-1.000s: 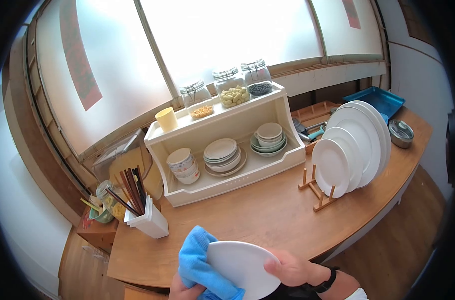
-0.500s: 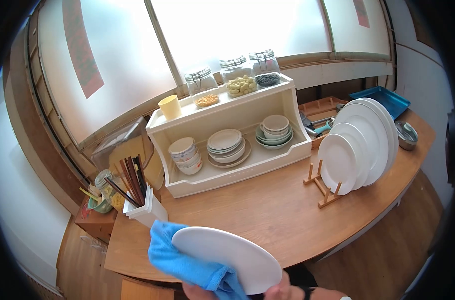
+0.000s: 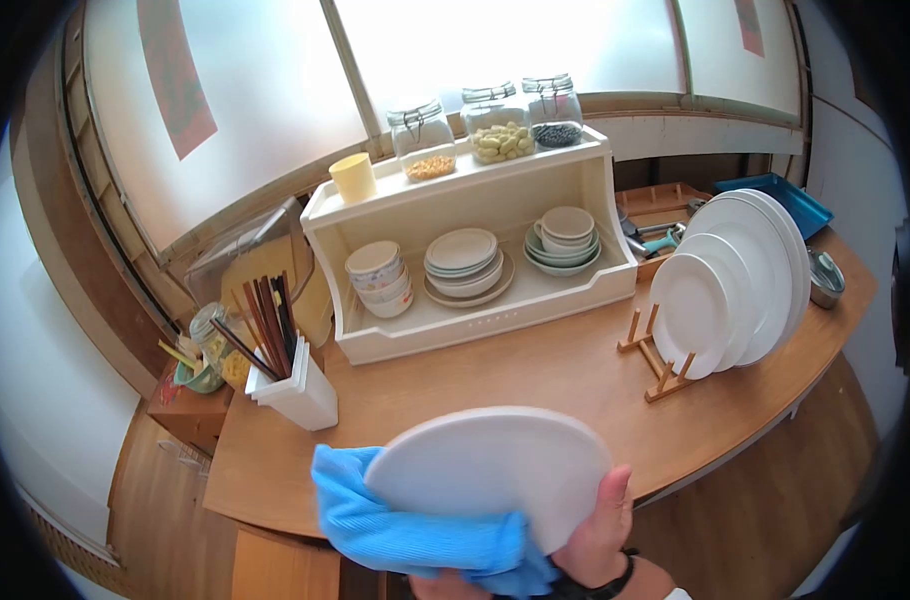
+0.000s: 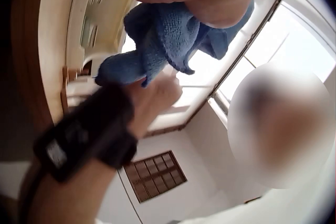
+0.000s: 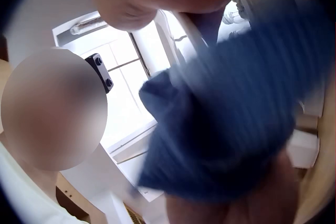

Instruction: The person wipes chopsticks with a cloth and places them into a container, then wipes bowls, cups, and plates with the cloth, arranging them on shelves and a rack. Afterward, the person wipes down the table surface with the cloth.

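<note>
Wooden tabletop holds racked plates; my right hand grips 1 unracked dish, my left hand a blue cloth against it.

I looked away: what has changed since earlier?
The plate has swung more level, the cloth spreading wider below it. The right hand has its thumb at the plate's edge, no longer on its face. Nothing was let go; the left hand holds the cloth. Shelf and rack stayed.
</note>
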{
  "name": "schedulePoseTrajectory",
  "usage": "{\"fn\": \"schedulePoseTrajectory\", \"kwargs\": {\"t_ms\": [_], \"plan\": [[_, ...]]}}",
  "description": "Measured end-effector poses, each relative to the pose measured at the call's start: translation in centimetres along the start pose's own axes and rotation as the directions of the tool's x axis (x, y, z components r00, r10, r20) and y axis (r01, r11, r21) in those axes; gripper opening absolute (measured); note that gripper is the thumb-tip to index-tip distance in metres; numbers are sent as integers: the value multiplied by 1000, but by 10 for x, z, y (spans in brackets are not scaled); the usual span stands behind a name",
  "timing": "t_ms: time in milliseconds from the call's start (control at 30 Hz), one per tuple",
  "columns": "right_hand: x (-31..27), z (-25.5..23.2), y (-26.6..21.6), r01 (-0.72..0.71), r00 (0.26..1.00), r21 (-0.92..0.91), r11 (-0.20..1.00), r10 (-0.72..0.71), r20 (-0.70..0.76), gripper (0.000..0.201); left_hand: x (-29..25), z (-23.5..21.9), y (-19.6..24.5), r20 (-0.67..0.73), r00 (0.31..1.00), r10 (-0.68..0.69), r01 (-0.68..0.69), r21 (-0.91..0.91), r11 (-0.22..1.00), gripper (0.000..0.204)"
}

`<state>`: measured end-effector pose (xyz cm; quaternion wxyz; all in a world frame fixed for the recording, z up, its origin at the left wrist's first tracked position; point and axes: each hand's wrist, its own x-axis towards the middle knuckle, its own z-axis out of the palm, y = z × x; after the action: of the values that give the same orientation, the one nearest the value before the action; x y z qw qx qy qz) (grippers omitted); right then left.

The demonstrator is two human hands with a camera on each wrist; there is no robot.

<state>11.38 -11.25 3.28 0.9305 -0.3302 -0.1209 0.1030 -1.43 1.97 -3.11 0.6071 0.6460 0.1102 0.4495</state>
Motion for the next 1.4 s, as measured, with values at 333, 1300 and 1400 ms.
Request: {"fn": "schedulePoseTrajectory", "kwargs": {"t_ms": [333, 1300, 1400], "plan": [[25, -22, -13, -20, 903, -219, 975, 112, 415, 63, 61, 6, 47, 71, 911, -406, 412, -148, 899, 34], [138, -49, -166, 471, 673, -862, -188, -556, 489, 39, 19, -2, -33, 283, 959, 21, -115, 322, 940, 42], [149, -46, -168, 462, 662, -817, -346, -478, 577, 39, 17, -4, -39, 277, 959, 58, -148, 316, 937, 50]]}}
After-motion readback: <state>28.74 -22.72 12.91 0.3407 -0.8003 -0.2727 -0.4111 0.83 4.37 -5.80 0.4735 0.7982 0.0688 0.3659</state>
